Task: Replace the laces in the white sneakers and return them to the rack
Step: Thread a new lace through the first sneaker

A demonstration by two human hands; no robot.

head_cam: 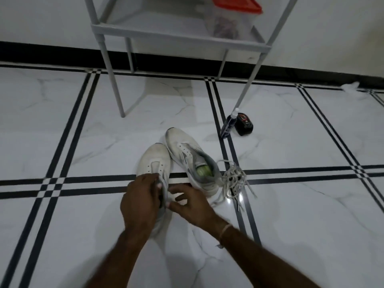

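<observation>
Head view: both hands meet at centre frame over the near sneaker (154,161), whose toe points up the frame.
Left hand (141,202): fingers curled round the tongue and collar, probably spreading the shoe to bare its eyelets.
Right hand (188,204): fingers spread and loosely bent, tips by the collar, holding nothing I can make out.
Far sneaker (187,154): close beside its mate on the right, eyelets unlaced.
Laces (234,179): loose heap right of centre against the far sneaker's heel, handy for threading.
Rack (145,31): top of frame, beyond the shoes, where the pair returns later.
Bottle (227,126) and black tin (245,124): set aside, right of centre.
</observation>
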